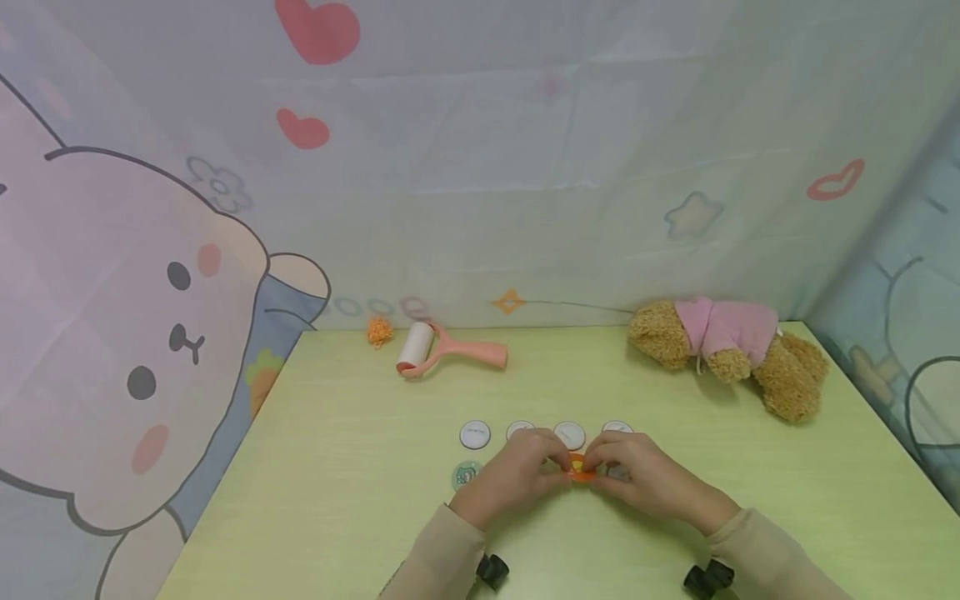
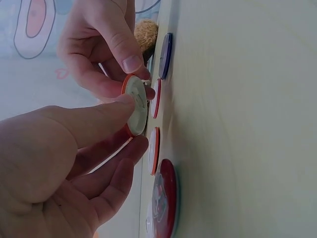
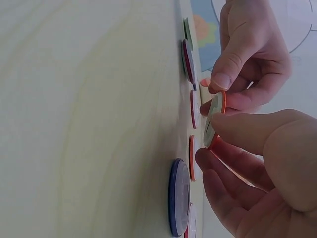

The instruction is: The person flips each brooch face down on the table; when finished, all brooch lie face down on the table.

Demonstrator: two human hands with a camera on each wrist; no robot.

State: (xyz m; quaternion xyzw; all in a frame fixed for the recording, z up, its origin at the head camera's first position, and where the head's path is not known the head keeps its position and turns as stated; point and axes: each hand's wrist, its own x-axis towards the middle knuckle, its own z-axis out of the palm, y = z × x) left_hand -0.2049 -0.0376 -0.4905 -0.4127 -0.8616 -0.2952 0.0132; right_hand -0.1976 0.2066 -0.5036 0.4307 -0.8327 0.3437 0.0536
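Above the table, both hands pinch one round badge [image 1: 579, 468] with an orange front, tilted on edge. Its pale back faces the wrist cameras. The left hand [image 1: 517, 471] holds the left edge, thumb on the back and fingers behind; the right hand [image 1: 647, 477] grips the right edge likewise. Beyond the hands lies a row of white-faced badges, among them one at the left end [image 1: 475, 434] and another [image 1: 570, 437] just past the held one. A green badge [image 1: 466, 474] lies beside the left hand. A red-rimmed badge [image 2: 167, 198] and a blue-rimmed badge [image 3: 179, 198] lie nearer the wrists.
At the table's back stand out a pink-handled lint roller [image 1: 468, 350] and a small orange tuft [image 1: 379, 332]. A brown teddy bear [image 1: 738, 346] in a pink top lies at the back right. A printed cloth [image 1: 480, 183] hangs behind the table [image 1: 337, 517].
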